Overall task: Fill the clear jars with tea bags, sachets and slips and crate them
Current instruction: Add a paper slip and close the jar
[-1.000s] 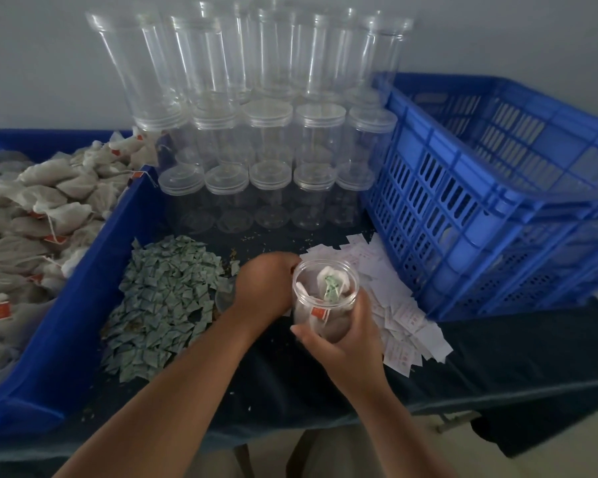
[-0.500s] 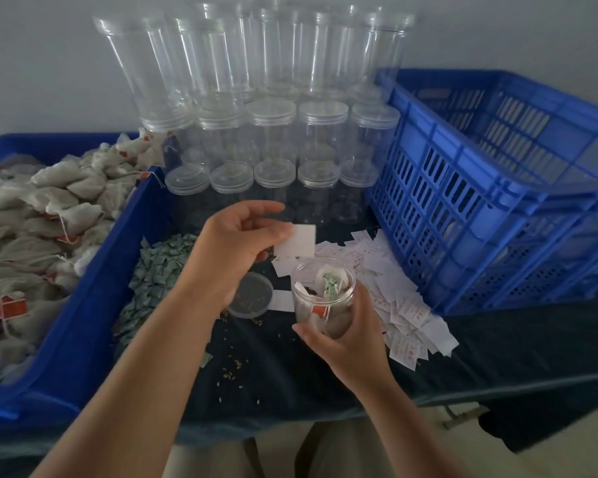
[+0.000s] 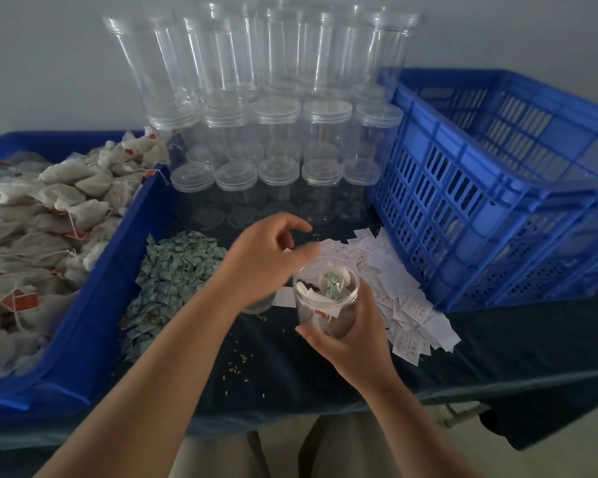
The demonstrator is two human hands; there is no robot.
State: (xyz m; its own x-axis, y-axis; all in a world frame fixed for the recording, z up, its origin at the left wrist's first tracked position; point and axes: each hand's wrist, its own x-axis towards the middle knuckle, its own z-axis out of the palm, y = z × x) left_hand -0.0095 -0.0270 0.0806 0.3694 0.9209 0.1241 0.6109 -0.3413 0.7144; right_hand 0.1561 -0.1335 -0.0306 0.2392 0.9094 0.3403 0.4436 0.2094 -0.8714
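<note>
Crate (image 3: 497,188): blue, at right, just beside slips (image 3: 408,305).
Tea bags (image 3: 32,236): heaped in tub (image 3: 94,305) at left.
Left hand (image 3: 266,260): above mouth of jar (image 3: 320,305), fingers curled; grip too blurred to tell.
Right hand (image 3: 353,339): wrapped round jar, which is lidless, upright, partly filled.

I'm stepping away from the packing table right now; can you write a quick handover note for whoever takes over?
Left hand: fingers curled over the mouth of the jar; too blurred to tell if it holds anything.
Right hand grips the open jar, tea bag and green sachet inside.
Lid lies on the table under the left hand.
Done: filling, nearly.
Left: cap it, place it in the blue crate; no jars show there.
</note>
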